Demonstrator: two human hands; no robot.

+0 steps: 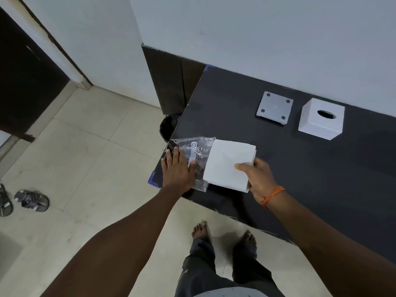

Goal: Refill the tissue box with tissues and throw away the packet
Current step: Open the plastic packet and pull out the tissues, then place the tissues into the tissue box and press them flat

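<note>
A stack of white tissues (227, 163) lies at the near left corner of the dark table (300, 172), mostly out of a clear plastic packet (196, 150). My right hand (259, 179) grips the stack's right edge, thumb on top. My left hand (177, 168) presses flat on the packet with fingers spread. The white tissue box (321, 122), its oval slot facing up, stands at the back right of the table. Its grey base plate (275, 107) lies flat just left of it.
A black bin (170, 126) sits on the floor beyond the table's left edge, partly hidden by the table. A wall runs behind the table. Sandals (32, 200) lie on the tiled floor at far left. My bare feet (225, 234) stand by the table's front edge.
</note>
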